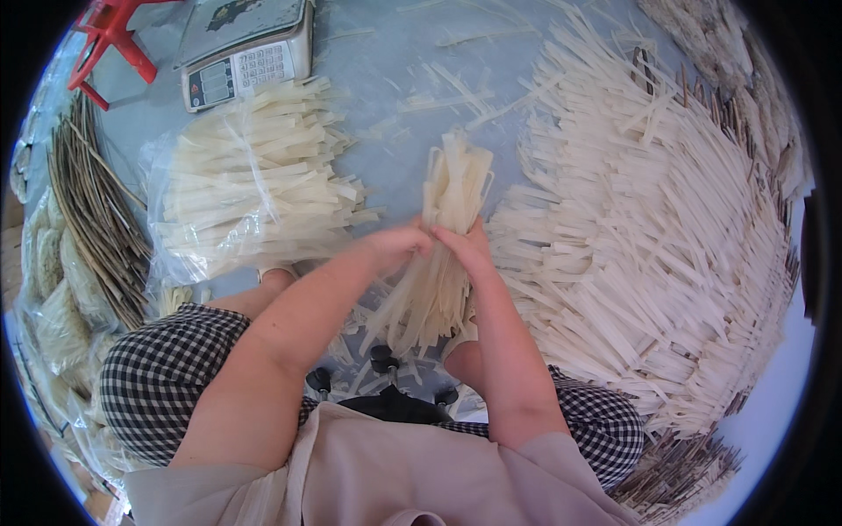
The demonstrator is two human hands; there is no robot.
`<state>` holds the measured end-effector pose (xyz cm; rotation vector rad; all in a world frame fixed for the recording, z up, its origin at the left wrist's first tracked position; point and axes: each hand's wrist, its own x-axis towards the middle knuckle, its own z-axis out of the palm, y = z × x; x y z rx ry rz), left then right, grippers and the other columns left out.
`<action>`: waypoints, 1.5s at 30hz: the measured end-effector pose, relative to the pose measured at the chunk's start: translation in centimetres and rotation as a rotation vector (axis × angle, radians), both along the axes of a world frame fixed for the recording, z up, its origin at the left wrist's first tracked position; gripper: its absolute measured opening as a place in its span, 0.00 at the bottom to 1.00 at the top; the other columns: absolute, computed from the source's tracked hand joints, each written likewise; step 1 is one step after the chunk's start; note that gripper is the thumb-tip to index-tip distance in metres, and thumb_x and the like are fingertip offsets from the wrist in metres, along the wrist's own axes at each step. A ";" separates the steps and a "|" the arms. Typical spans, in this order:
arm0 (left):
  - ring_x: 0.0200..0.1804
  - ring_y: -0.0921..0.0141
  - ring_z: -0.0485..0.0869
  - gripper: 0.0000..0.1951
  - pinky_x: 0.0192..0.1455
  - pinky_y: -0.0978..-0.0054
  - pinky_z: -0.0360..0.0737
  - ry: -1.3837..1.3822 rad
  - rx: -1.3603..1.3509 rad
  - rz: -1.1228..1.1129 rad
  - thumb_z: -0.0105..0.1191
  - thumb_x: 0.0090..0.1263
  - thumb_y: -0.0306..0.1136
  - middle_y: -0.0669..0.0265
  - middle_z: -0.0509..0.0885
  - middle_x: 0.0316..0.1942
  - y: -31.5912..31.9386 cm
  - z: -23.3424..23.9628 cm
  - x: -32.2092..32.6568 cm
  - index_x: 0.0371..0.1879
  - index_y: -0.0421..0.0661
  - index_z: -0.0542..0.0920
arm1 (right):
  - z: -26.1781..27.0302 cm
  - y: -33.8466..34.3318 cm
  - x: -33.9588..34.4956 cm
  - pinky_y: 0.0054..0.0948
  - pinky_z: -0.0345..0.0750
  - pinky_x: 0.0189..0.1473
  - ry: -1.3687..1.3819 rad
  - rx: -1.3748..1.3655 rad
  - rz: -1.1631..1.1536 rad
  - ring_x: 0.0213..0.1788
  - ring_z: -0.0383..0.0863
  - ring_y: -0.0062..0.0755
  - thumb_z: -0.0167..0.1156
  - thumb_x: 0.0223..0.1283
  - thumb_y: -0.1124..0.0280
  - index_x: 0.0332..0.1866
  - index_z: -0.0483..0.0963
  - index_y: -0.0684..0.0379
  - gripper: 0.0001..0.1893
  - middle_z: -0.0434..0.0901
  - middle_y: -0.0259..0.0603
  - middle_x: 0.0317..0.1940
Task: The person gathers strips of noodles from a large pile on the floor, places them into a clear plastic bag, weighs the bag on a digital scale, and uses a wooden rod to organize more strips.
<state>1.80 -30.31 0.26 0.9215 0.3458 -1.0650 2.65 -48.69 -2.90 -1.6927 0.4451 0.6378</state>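
A bundle of pale, flat dried strips [454,177] stands upright before me, its lower ends fanned out between my knees. Round the bundle's middle, my right hand [470,246] grips it from the right, thumb across the front. My left hand [402,244] is at its left side, slightly blurred; its fingers touch the bundle, but whether they close on it I cannot tell. Left of the hands lies a stack of similar strips [263,177], partly inside a clear plastic bag [191,256]. A large heap of loose strips [625,230] spreads on the right.
A digital scale [243,59] with a keypad stands at the upper left, near a red plastic stool [115,39]. Long brown stalks [99,217] lie at the left beside filled plastic bags [59,315]. Black casters [383,358] show under the seat. Stray strips litter the floor [395,66].
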 end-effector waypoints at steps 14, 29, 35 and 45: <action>0.60 0.59 0.76 0.29 0.62 0.67 0.72 -0.568 0.400 0.068 0.50 0.56 0.20 0.52 0.78 0.55 0.2 5.9 4.1 0.62 0.39 0.70 | 6.5 2.5 4.2 0.33 0.73 0.59 -0.126 0.164 0.072 0.56 0.78 0.38 0.76 0.38 0.60 0.63 0.63 0.66 0.45 0.77 0.48 0.54; 0.58 0.55 0.76 0.25 0.60 0.63 0.73 -0.906 1.231 0.089 0.60 0.57 0.29 0.50 0.77 0.57 22.4 6.4 1.0 0.57 0.44 0.76 | 13.5 22.5 9.3 0.39 0.77 0.54 -0.712 -0.299 0.854 0.53 0.79 0.53 0.69 0.37 0.62 0.70 0.57 0.57 0.48 0.79 0.56 0.50; 0.50 0.53 0.79 0.22 0.52 0.62 0.78 -0.841 1.599 0.228 0.60 0.60 0.30 0.53 0.80 0.46 25.3 0.2 -1.4 0.55 0.44 0.76 | 11.8 25.2 8.4 0.40 0.76 0.55 -0.595 -0.350 0.931 0.54 0.78 0.53 0.68 0.35 0.61 0.70 0.58 0.57 0.49 0.77 0.55 0.53; 0.29 0.83 0.72 0.22 0.31 0.86 0.71 -0.134 0.450 1.211 0.53 0.68 0.26 0.72 0.79 0.35 31.5 7.8 -2.6 0.62 0.40 0.72 | 8.3 24.7 8.3 0.41 0.69 0.60 -0.814 -0.400 1.075 0.56 0.74 0.50 0.72 0.36 0.63 0.70 0.59 0.54 0.48 0.75 0.49 0.54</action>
